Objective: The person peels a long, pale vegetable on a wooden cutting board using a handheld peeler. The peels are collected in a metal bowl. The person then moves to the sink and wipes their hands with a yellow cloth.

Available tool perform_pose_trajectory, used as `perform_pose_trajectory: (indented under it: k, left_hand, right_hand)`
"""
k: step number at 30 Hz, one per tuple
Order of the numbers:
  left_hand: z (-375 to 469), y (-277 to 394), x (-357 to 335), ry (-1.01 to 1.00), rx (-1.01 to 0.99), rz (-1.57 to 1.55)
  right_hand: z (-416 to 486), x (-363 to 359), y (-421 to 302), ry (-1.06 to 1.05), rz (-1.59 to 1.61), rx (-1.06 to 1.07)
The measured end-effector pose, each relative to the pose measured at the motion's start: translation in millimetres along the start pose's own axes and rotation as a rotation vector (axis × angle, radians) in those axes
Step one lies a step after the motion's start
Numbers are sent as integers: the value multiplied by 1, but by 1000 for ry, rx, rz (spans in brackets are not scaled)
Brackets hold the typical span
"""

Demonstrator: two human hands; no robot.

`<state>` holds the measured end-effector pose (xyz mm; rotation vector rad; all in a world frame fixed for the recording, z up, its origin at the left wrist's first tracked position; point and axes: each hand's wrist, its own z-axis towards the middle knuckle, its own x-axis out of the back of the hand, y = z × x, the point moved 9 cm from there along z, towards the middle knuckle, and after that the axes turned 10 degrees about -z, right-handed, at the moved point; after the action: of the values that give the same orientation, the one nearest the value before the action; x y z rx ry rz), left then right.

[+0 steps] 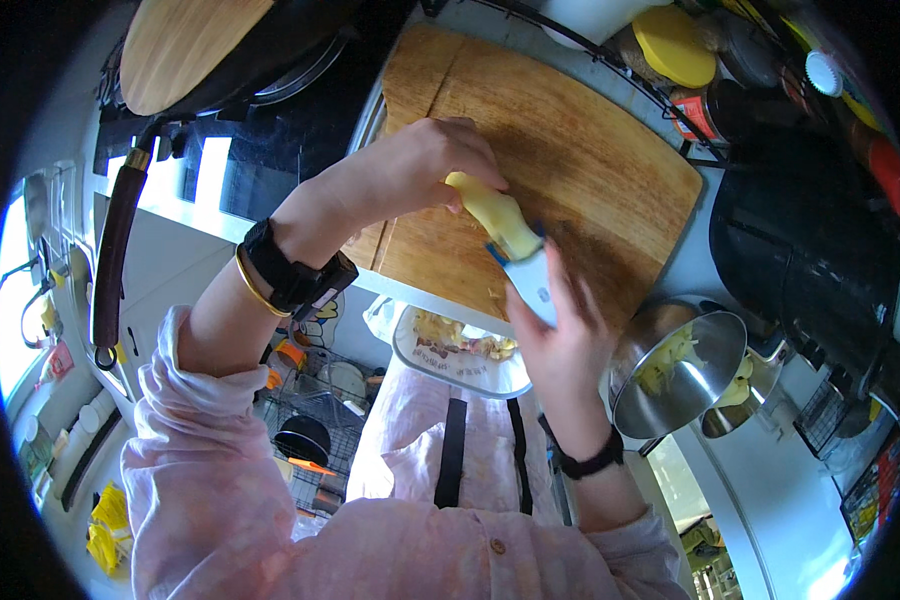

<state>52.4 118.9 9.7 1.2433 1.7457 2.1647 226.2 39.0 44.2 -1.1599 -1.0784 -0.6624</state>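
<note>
A long, peeled pale-yellow vegetable (489, 213), which looks like a potato, slants over a wooden cutting board (585, 142). My left hand (457, 161) grips its upper end. Against its lower end is a peeler (531, 279) with a white handle and blue side parts; my right hand (562, 322) is closed around the handle. The peeler's blade is hard to see. Below the counter's edge, a white bin (461, 369) holds peels and scraps. To the right, a steel bowl (682, 375) contains pale-yellow shreds, and pale pieces show in another metal container (757, 382) behind it.
A pan with a dark handle (112, 255) and a wooden lid (187, 52) sits on the stove at upper left. Jars, one with a yellow lid (673, 46), stand behind a black rack at upper right. A large black object (802, 247) lies right of the board.
</note>
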Motion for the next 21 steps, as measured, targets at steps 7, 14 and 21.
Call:
perform_pose_trajectory:
  k: [7, 14, 21]
  left_hand:
    - [-2, -7, 1, 25, 74, -14]
    - [-7, -5, 4, 80, 82, 15]
    - [-6, 33, -7, 91, -23, 239]
  right_hand:
    - [-11, 5, 6, -10, 13, 3]
    - [-21, 8, 20, -46, 18, -17]
    - [-26, 21, 19, -41, 59, -80]
